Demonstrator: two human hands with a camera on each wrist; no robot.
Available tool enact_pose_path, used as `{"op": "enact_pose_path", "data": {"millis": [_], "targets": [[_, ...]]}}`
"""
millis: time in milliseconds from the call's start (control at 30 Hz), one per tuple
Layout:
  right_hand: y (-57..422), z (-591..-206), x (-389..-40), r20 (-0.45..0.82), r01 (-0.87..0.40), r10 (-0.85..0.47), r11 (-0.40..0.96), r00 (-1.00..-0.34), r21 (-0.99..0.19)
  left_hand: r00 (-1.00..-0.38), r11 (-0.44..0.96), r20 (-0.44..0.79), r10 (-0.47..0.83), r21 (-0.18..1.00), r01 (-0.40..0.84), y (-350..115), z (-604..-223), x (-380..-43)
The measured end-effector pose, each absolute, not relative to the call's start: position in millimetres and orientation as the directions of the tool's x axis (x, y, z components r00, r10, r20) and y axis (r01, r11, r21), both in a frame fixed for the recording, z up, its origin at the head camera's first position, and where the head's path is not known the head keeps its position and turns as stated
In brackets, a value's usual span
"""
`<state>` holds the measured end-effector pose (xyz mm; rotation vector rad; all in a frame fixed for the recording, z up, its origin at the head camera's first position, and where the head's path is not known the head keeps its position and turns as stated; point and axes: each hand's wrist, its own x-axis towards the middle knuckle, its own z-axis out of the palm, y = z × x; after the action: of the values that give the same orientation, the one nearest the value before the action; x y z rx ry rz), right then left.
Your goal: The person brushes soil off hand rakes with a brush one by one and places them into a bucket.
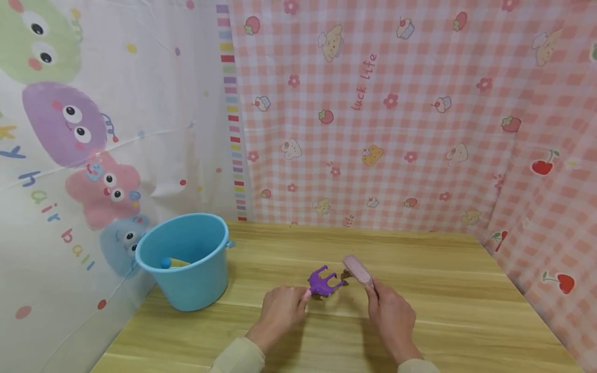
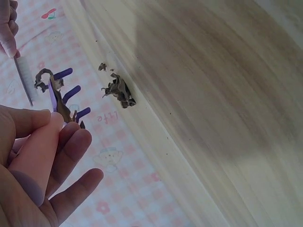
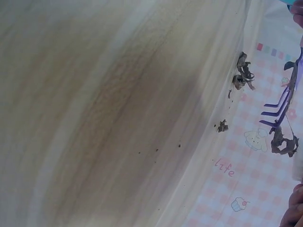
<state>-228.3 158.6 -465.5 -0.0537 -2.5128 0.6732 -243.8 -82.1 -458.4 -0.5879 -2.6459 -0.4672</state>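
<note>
My left hand [image 1: 282,313] grips the pink handle of a small purple toy rake [image 1: 321,283], with its tines toward the right. In the left wrist view, brown dried leaves [image 2: 62,109] lie in the rake's curve, and one curled piece overlaps the end near the brush. My right hand [image 1: 394,318] holds a pink brush [image 1: 358,269] by its handle, its pale bristles [image 2: 29,75] facing the rake. Crumpled leaf pieces [image 2: 120,92] lie on the table below the rake. The right wrist view shows another small leaf scrap [image 3: 222,126].
A light-blue bucket [image 1: 196,290] stands on the wooden table [image 1: 466,311] at the left, with a yellow, blue-ended object [image 1: 174,263] inside. Dark crumbs [image 3: 179,146] dot the tabletop. Patterned cloths [image 1: 396,129] hang behind and at both sides.
</note>
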Motion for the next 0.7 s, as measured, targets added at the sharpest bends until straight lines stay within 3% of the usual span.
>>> {"op": "enact_pose_path", "data": {"millis": [467, 700], "targets": [[163.8, -467.8, -228.0, 0.482, -0.034, 0.249, 0.862, -0.84, -0.505, -0.834, 0.851, 0.441, 0.331, 0.242, 0.466, -83.0, -459.6, -243.1], [159.4, -468.4, -227.1, 0.461, -0.076, 0.175, 0.876, -0.87, -0.476, -0.846, 0.844, 0.42, 0.329, 0.271, 0.463, -82.5, -456.2, -242.3]]}}
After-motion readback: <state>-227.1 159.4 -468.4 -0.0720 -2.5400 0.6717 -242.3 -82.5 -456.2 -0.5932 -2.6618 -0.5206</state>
